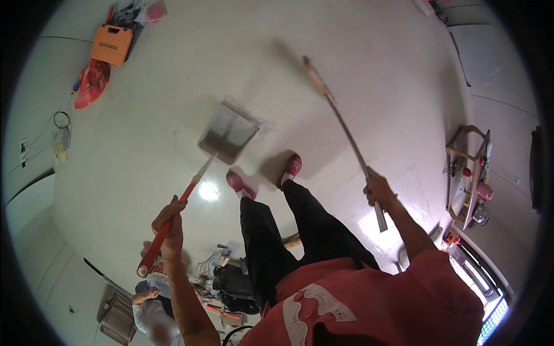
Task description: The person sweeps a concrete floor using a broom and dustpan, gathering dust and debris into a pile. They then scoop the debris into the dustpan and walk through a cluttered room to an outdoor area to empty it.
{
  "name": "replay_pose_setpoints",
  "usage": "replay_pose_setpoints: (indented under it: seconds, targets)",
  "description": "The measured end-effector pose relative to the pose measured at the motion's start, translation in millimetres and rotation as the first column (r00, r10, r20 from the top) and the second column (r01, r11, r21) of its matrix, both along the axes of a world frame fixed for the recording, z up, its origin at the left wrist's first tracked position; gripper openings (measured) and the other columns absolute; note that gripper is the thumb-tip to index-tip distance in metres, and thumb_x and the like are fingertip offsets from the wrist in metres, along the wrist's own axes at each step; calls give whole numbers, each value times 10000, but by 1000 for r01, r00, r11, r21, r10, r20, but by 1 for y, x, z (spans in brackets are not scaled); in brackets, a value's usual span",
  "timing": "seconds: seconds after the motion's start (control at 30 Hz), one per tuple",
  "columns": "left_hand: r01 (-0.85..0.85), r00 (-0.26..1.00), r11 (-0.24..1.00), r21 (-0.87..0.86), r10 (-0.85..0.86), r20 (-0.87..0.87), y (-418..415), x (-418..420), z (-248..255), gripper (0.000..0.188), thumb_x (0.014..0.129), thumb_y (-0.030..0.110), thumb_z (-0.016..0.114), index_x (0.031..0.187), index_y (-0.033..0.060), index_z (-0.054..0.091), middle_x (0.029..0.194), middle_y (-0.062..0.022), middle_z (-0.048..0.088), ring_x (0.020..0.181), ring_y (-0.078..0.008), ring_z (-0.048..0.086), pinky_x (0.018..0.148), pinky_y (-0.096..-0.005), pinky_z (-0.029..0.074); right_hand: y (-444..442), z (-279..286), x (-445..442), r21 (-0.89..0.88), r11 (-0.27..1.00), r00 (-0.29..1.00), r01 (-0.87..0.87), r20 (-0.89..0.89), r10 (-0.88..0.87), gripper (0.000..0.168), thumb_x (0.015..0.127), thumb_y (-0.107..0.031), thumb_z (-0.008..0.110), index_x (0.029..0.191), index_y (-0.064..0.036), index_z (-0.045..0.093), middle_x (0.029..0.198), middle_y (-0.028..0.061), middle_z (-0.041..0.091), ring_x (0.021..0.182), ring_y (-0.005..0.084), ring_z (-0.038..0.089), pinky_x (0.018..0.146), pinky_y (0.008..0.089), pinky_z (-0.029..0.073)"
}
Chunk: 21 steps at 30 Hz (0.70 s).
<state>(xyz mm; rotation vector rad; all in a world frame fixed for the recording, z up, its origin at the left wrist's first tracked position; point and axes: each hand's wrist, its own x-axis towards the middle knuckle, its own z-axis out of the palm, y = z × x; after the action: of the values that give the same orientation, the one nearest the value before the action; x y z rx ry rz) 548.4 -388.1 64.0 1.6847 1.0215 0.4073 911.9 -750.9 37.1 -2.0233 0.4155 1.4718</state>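
My left hand [171,222] is closed around the red handle of a long-handled dustpan [229,132]. Its grey pan lies flat on the floor ahead of my feet, with dark dust inside and a fringe of pale debris or dust along its far lip. In my right hand [380,190] is a long thin pole [346,129], held slanting up and away to the left in the picture. Its far end has an orange section and a dark tip; whether that is a tool's head, I cannot tell. The pole is apart from the dustpan.
An orange tool case [111,45] and a red plastic bag [92,84] stand by the left wall. A wooden-framed table [469,173] bearing several items is at the right. Behind me are a black bag [233,283], scattered tools and a seated person [158,311] near a brown suitcase [117,318].
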Motion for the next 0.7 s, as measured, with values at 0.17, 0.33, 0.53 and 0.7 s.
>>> replay_pose_setpoints:
  seconds: [0.17, 0.33, 0.53, 0.7]
  targets:
    - [9, 997, 1000, -13, -10, -75, -15, -23, -2, 165, 777, -79, 446, 755, 10, 582, 816, -81, 624, 884, -187, 575, 935, -368, 363, 17, -39, -5, 26, 952, 952, 304, 5, -305, 190, 819, -198, 411, 1006, -162, 410, 616, 31, 418, 381, 82, 314, 357, 253, 352]
    - [-12, 1000, 999, -51, 12, 13, -27, -34, -27, 220, 727, -92, 422, 768, 25, 603, 805, -101, 630, 830, -172, 594, 957, -381, 333, 64, -60, -138, -5, 903, 875, 429, -246, -417, 167, 838, -154, 413, 1002, -129, 390, 596, 101, 443, 386, 178, 438, 310, 343, 399]
    - [-5, 1000, 1000, 16, 5, 4, -34, -24, -34, 230, 726, -94, 410, 766, 29, 600, 771, -93, 628, 804, -166, 598, 945, -365, 349, 90, -2, -201, 23, 990, 898, 139, -424, -116, 427, 820, -115, 393, 1234, -175, 307, 583, 52, 420, 382, 133, 400, 329, 285, 375]
    - [-59, 997, 997, 51, 56, 60, -33, -43, -34, 200, 767, -96, 405, 750, 13, 572, 743, -52, 612, 751, -104, 562, 922, -346, 371, 86, 42, -179, 62, 987, 942, -146, -297, 158, 565, 824, -131, 404, 1339, -195, 182, 574, 53, 449, 367, 123, 402, 318, 268, 371]
